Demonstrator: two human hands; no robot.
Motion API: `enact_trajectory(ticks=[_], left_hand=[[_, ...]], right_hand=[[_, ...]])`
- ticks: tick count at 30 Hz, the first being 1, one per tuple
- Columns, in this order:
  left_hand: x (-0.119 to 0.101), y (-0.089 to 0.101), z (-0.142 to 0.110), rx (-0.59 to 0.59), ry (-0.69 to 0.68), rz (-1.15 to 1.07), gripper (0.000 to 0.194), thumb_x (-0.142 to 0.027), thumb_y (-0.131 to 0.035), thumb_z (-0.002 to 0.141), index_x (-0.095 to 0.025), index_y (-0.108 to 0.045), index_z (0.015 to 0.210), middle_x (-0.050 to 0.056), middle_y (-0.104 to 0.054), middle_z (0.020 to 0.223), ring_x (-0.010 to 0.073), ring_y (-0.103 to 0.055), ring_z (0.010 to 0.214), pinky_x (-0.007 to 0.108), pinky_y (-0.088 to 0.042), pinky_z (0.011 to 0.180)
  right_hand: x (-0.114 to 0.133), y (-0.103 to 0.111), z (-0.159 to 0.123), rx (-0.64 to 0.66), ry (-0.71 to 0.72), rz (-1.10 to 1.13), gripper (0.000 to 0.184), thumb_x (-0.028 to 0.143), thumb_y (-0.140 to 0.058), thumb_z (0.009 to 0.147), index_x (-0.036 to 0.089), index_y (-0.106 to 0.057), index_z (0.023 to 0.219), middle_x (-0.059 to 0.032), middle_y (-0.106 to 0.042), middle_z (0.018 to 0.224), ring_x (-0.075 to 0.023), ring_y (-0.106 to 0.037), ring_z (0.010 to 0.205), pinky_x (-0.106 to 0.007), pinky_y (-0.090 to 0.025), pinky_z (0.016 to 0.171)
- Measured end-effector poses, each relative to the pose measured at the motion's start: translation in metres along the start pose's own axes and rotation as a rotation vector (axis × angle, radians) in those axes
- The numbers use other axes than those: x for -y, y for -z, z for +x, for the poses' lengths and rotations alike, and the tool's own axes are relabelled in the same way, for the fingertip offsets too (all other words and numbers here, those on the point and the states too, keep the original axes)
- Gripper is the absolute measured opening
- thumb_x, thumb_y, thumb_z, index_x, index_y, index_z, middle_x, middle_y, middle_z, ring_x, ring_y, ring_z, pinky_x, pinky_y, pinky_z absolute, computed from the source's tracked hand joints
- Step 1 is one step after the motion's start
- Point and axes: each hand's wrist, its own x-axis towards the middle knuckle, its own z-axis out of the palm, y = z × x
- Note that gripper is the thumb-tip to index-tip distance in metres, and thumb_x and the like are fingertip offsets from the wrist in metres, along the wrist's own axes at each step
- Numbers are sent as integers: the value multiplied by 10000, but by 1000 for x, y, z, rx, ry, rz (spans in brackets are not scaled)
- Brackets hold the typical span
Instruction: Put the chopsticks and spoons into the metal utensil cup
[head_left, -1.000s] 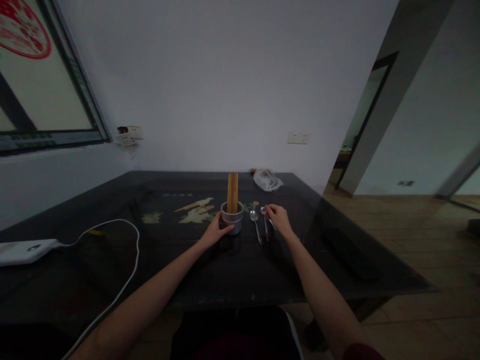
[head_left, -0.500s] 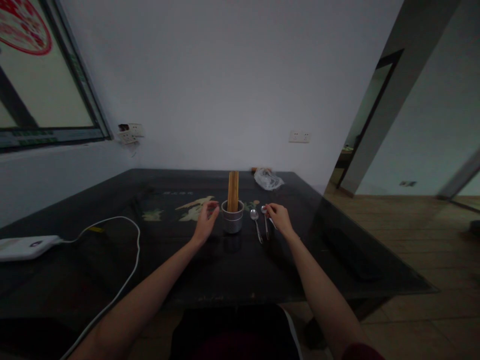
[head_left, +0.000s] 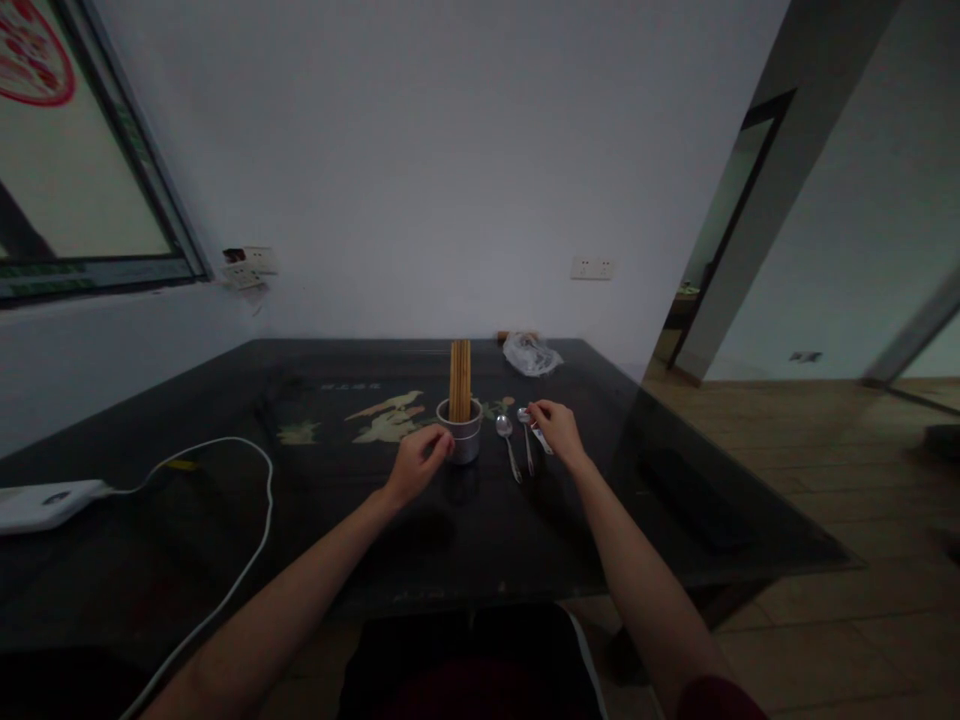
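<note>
A grey metal cup (head_left: 466, 443) stands upright on the dark table, with a bundle of wooden chopsticks (head_left: 460, 380) rising from it. My left hand (head_left: 416, 463) is at the cup's near left side, its fingers curled in and no object seen in them; whether they touch the wall I cannot tell. Right of the cup lie two metal spoons, a left spoon (head_left: 504, 427) and a middle spoon (head_left: 527, 440), bowls away from me. My right hand (head_left: 557, 432) pinches the far end of a third shiny piece, seemingly a spoon (head_left: 542, 440), partly hidden under the fingers.
A crumpled clear plastic bag (head_left: 531, 354) lies at the table's back edge by the wall. On the left is a white power bank-like device (head_left: 49, 505) with a white cable (head_left: 268, 500) looping over the table. A dark flat object (head_left: 690, 495) lies on the right.
My left hand let go of the cup, drew back to the left with fingers apart, then came back beside it with fingers curled. My right hand has stayed at the spoons.
</note>
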Motion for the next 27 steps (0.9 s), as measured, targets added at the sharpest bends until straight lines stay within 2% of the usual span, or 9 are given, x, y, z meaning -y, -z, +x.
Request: enact_trajectory(ticks=[8,11,18,27], left_hand=[[-7,-24,-12,506,-112,186,280,-338,-388,904,-189,-598,796,17,-612,746,128,-551,691,218,-395,653],[-6,-29,-14,633,-156,219,259,-339,-420,895,-201,-609,786,11,-620,732,129,-556,680,209,-383,633],[-1,-31,-15,661,-170,304,280,-346,-409,913,-198,-606,780,18,-633,734,134,-574,675,213,-354,599],[-1,-33,-17,690,-88,291,259,-372,-444,901,-199,-603,791,6,-630,708,131,-563,635,210,-331,563]], right_hand=[[-6,5,3,-14,-34,-49,242,338,-508,830,204,-701,774,-36,-703,701,-158,-634,661,-224,-427,605],[-8,7,3,-6,-66,-60,214,323,-524,810,205,-702,788,-32,-703,703,-156,-636,662,-219,-424,588],[-18,17,2,18,-199,-272,112,285,-608,741,222,-690,784,-48,-703,752,-172,-643,681,-241,-417,595],[-34,19,2,255,-343,-395,201,381,-609,771,194,-683,766,-73,-670,631,-180,-626,563,-269,-423,575]])
